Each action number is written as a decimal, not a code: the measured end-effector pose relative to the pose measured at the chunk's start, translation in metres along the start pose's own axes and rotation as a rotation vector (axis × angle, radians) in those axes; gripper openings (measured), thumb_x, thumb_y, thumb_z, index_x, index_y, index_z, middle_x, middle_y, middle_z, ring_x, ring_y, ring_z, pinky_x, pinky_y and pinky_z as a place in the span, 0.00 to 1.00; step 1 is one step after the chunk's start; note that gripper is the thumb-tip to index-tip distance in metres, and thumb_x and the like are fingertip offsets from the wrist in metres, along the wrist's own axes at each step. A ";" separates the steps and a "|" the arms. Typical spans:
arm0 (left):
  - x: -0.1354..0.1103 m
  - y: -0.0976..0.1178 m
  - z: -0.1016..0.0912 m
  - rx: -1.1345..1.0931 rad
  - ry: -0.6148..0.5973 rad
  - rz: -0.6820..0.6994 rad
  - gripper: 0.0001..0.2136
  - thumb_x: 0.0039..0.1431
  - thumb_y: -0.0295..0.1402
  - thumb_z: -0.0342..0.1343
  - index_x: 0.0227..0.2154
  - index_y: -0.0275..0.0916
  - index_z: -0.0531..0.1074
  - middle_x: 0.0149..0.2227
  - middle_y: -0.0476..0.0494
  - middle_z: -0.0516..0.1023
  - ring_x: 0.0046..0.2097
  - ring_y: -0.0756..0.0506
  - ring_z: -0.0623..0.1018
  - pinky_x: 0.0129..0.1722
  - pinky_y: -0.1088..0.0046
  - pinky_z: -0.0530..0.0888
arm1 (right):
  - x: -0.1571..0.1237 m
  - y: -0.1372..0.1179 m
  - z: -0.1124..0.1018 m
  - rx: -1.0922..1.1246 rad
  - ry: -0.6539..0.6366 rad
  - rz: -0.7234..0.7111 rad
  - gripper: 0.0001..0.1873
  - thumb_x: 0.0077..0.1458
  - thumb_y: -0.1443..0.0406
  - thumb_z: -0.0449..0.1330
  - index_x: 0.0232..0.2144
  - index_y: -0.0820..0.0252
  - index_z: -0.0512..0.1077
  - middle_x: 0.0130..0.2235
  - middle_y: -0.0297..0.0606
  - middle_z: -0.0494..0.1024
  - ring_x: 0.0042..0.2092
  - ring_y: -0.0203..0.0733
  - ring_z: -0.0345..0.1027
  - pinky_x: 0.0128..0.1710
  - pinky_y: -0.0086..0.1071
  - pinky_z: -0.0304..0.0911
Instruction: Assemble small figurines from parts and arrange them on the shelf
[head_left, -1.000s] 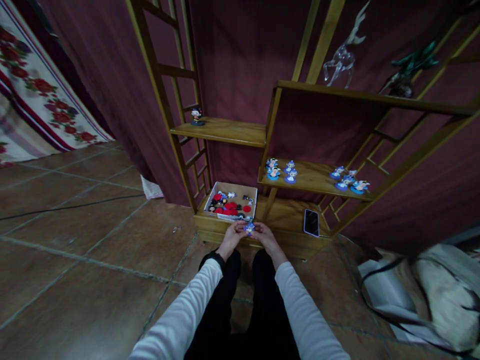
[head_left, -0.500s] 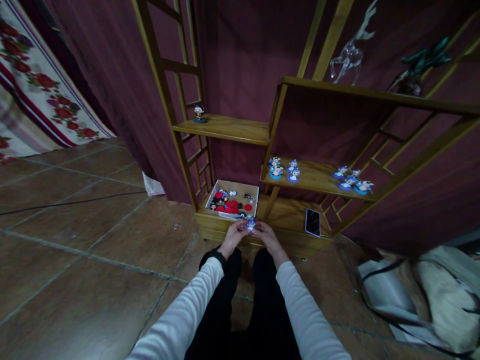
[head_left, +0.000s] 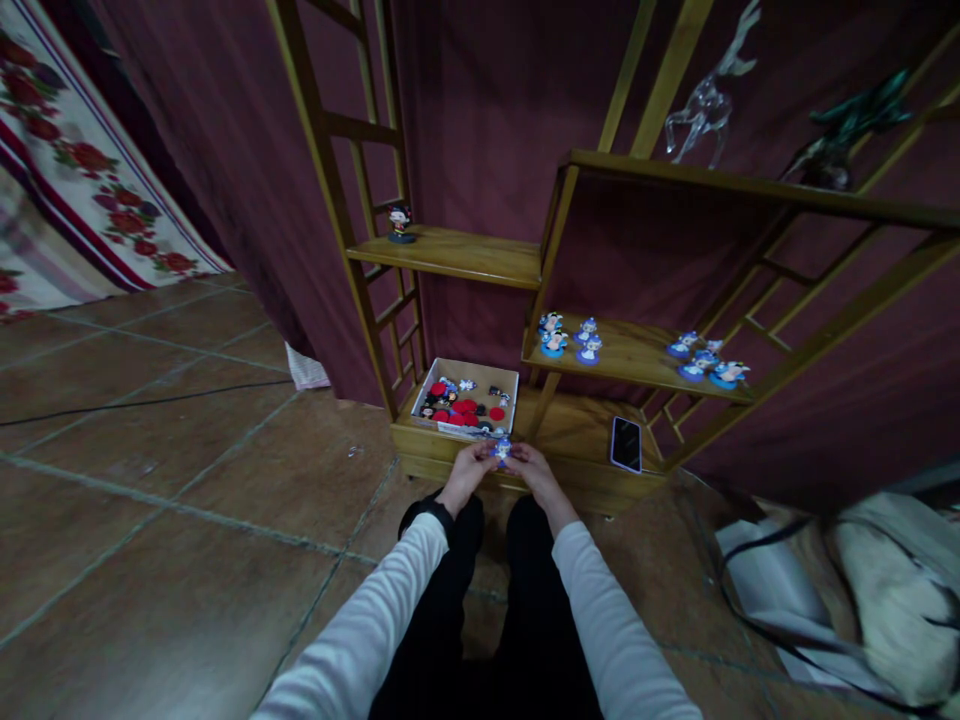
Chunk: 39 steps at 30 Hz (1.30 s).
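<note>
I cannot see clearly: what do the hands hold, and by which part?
The left hand and right hand together pinch a small blue-and-white figurine by its sides; finer detail cannot be told.

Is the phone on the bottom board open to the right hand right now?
Probably yes: the phone lies flat on the bottom board just right of the right hand, nothing between. That hand does pinch the blue figurine with the left hand.

Left hand (head_left: pixel 465 472): held forward at the midline, fingers curled, tips pinched together. Right hand (head_left: pixel 534 470): mirrored, its fingertips brought against the left's (backs of both turned upward). Left forearm (head_left: pixel 390 600), right forearm (head_left: pixel 600 610): extended forward, converging toward the wrists, covered in white sleeves.
</note>
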<state>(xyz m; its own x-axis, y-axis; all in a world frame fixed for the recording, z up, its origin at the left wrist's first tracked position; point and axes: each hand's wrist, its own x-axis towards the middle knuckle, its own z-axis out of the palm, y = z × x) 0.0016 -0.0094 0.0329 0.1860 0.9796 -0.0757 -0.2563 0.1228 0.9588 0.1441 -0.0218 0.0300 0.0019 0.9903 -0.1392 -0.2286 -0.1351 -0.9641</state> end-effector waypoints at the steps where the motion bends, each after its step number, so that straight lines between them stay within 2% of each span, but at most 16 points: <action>1: 0.000 0.000 0.000 -0.001 0.011 0.003 0.18 0.36 0.30 0.65 0.35 0.34 0.75 0.27 0.46 0.76 0.28 0.50 0.72 0.31 0.74 0.68 | 0.000 0.000 0.000 0.003 -0.003 -0.005 0.21 0.29 0.60 0.68 0.30 0.58 0.70 0.31 0.34 0.75 0.33 0.40 0.69 0.35 0.35 0.64; 6: -0.002 0.002 0.001 0.021 0.030 0.017 0.18 0.37 0.29 0.64 0.37 0.34 0.74 0.24 0.49 0.74 0.25 0.51 0.70 0.28 0.75 0.67 | -0.001 -0.001 0.001 0.007 -0.023 -0.015 0.20 0.30 0.60 0.68 0.30 0.59 0.70 0.31 0.35 0.75 0.34 0.40 0.69 0.36 0.36 0.64; 11: -0.002 0.002 0.001 0.044 0.021 0.033 0.19 0.37 0.29 0.64 0.37 0.34 0.74 0.25 0.48 0.74 0.25 0.51 0.70 0.28 0.75 0.66 | -0.003 -0.004 0.002 0.044 -0.021 -0.009 0.20 0.30 0.62 0.68 0.30 0.59 0.71 0.31 0.34 0.75 0.34 0.40 0.69 0.37 0.36 0.64; 22: -0.001 -0.001 -0.002 0.040 -0.067 0.104 0.19 0.34 0.27 0.65 0.35 0.34 0.74 0.30 0.45 0.77 0.32 0.49 0.74 0.37 0.71 0.70 | -0.005 -0.008 -0.003 0.070 -0.001 -0.019 0.19 0.30 0.64 0.67 0.31 0.59 0.73 0.32 0.34 0.77 0.35 0.40 0.69 0.37 0.34 0.64; 30: -0.001 0.000 -0.003 0.051 -0.085 0.132 0.17 0.36 0.27 0.64 0.35 0.34 0.74 0.31 0.45 0.77 0.32 0.49 0.75 0.37 0.71 0.70 | -0.005 -0.008 -0.007 0.066 -0.037 -0.051 0.14 0.35 0.65 0.65 0.31 0.57 0.74 0.32 0.34 0.78 0.32 0.37 0.69 0.33 0.29 0.63; 39: 0.002 -0.005 -0.004 0.096 -0.102 0.159 0.17 0.38 0.28 0.63 0.36 0.34 0.74 0.32 0.43 0.77 0.34 0.48 0.75 0.38 0.69 0.71 | -0.005 -0.007 -0.009 0.048 -0.029 -0.031 0.15 0.34 0.64 0.66 0.31 0.58 0.74 0.32 0.34 0.78 0.32 0.37 0.69 0.33 0.30 0.63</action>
<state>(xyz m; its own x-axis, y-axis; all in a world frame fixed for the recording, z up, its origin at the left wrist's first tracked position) -0.0010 -0.0076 0.0270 0.2462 0.9638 0.1022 -0.1995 -0.0528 0.9785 0.1545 -0.0262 0.0355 -0.0181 0.9946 -0.1025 -0.2754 -0.1035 -0.9557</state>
